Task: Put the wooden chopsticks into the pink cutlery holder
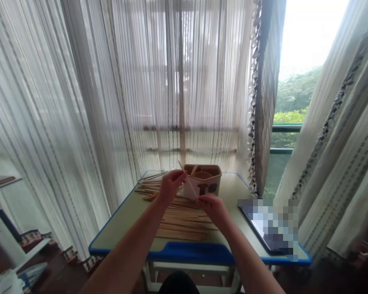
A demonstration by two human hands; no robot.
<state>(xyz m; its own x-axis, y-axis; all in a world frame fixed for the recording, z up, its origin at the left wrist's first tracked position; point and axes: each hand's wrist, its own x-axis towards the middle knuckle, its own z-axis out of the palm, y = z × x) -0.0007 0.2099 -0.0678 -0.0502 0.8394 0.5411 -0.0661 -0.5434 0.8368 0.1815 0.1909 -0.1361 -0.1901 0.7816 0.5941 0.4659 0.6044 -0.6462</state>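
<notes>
A thin, light wooden chopstick slants between my two hands above the table. My left hand pinches it near its upper end, whose tip sticks out past the fingers. Lower down, my right hand grips the other end with closed fingers. Just behind the hands stands a pale, sectioned utensil holder with dark pictures on its front; a light flat utensil handle leans inside. Several wooden chopsticks lie in rows under and between my forearms, partly hidden by them. More sticks lie at the far left.
The pale tabletop has a blue rim. A dark flat tablet-like device, partly pixelated, lies on its right side. Sheer striped curtains hang behind the table, with an open window gap at the right. A white shelf stand is at left.
</notes>
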